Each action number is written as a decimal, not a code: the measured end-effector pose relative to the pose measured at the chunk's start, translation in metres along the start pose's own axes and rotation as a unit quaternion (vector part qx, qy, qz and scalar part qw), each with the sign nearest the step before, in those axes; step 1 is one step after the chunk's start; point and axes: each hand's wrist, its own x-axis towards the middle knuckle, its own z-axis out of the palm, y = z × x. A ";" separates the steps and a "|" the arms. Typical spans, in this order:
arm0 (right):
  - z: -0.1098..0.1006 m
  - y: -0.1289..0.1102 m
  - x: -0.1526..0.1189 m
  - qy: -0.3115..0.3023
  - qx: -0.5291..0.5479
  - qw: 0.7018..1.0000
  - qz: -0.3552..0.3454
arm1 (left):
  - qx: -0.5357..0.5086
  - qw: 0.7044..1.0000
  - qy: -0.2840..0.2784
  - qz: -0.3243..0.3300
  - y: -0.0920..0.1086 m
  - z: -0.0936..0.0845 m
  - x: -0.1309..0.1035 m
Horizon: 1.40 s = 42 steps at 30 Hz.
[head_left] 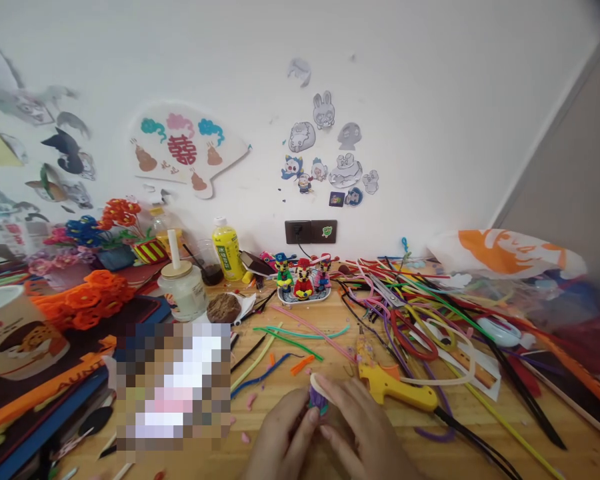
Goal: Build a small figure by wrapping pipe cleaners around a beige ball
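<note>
At the bottom centre, my left hand [283,433] and my right hand [363,423] meet around a small purple piece [319,396] with a pale top and a bit of green at its lower end. The fingers of both hands are closed on it, the left from its left and lower side, the right from above and the right. Just right of my right hand lies a yellow glue gun [403,390] with a black cord. Short orange [303,364] and blue pipe-cleaner pieces lie beyond my fingers.
Three small figures stand on a patterned tray [305,300] at the back. Many coloured pipe cleaners and red-handled scissors [415,343] spread over the right side. A yellow bottle [229,250], a glass jar [183,293] and a paper cup [17,333] stand left. A blurred patch covers the left front.
</note>
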 end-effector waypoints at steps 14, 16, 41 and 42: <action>-0.004 0.005 0.001 0.006 0.045 0.999 0.017 | 0.073 0.994 0.011 0.075 -0.001 -0.003 0.001; -0.005 0.006 0.001 0.000 0.053 0.998 0.019 | 0.081 0.994 0.005 0.073 0.000 -0.004 0.001; 0.001 0.005 0.006 0.025 0.488 0.832 0.262 | 0.046 0.997 0.031 0.048 0.001 -0.001 -0.004; 0.001 0.005 0.006 0.029 0.498 0.827 0.259 | 0.049 0.997 0.032 0.049 0.001 -0.001 -0.004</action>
